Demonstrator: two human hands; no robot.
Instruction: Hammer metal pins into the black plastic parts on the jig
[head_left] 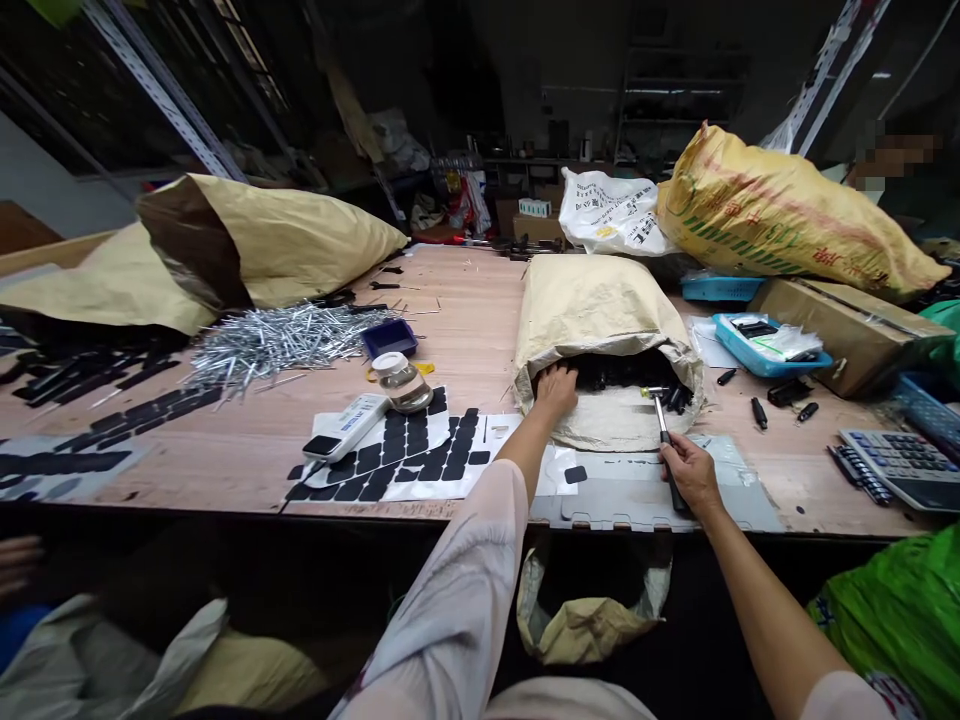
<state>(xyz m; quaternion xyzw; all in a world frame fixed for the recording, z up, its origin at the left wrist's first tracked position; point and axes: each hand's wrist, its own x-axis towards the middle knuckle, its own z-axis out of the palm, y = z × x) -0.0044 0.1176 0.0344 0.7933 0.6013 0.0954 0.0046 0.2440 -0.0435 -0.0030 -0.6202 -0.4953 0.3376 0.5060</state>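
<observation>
A paper sack (600,300) lies on its side on the table, its mouth facing me. Black parts (600,372) fill the dark opening. My left hand (556,390) reaches into the left side of that mouth, back of the hand up, its fingertips lost among the dark contents. Whether it grips a part cannot be told. My right hand (691,475) is closed around the black handle of a small hammer (661,420). The hammer's metal head, with a yellowish end, rests over the sack's lower lip near several black cylindrical parts. A grey sheet (727,490) lies beneath the hammer's handle.
A pile of metal rods (277,340), a jar (403,382), a white device (349,425) and black sticker sheets (420,460) are on the left. To the right are a blue tray (817,362), a cardboard box (855,330) and a calculator (904,470). An open bag (592,630) hangs below the table edge.
</observation>
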